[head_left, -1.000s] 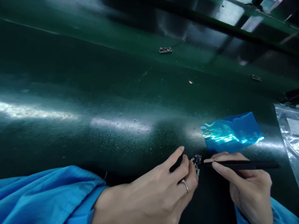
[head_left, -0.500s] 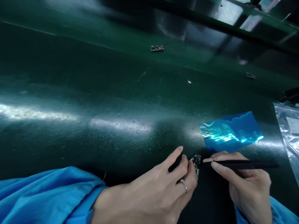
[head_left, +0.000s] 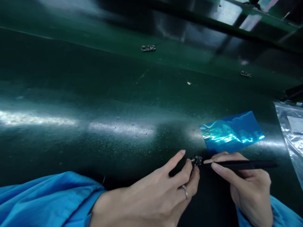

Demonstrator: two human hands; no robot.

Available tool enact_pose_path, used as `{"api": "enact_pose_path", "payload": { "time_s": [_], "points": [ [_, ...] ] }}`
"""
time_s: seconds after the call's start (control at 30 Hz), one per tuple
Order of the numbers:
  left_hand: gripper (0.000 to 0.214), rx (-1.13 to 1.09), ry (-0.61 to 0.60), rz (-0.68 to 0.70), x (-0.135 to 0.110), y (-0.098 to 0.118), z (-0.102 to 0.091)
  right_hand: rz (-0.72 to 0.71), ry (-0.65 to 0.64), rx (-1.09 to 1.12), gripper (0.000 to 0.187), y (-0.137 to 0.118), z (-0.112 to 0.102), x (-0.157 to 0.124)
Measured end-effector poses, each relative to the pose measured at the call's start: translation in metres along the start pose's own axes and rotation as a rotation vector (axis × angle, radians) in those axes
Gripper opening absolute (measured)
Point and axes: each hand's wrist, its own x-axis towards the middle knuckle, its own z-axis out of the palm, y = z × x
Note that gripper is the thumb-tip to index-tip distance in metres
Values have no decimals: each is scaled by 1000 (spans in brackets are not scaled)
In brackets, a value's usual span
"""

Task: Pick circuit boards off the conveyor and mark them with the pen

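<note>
My left hand (head_left: 161, 189), with a ring on one finger, is closed at its fingertips on a small dark circuit board (head_left: 197, 160). Part of the board is hidden behind the fingers; the forefinger stretches out apart from it. Just right of the board, my right hand (head_left: 246, 186) grips a slim black tool that looks like tweezers (head_left: 253, 164), held nearly level between thumb and fingers. Its tip, close to the board's right side, is too dark to make out. Behind the right hand lies a shiny blue film sheet (head_left: 236, 130) with rows of tiny pieces at its left end.
On the green work surface (head_left: 71, 85), another small circuit board (head_left: 148, 48) with a thin wire lies at the back. A third small board (head_left: 245, 74) is at the back right. A pale scrap (head_left: 188, 83) lies mid-table, and a clear plastic bag (head_left: 293, 126) at the right edge.
The whole view has shifted slightly, so things at the back appear further left. My left fingers have moved a little on the circuit board, covering its lower part. Both holds continue.
</note>
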Motion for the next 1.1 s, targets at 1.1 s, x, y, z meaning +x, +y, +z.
{"api": "enact_pose_path", "payload": {
  "time_s": [1.1],
  "points": [
    [33, -82, 106, -175, -3, -9, 10, -22, 42, -19, 7, 3, -4, 1]
  ]
}}
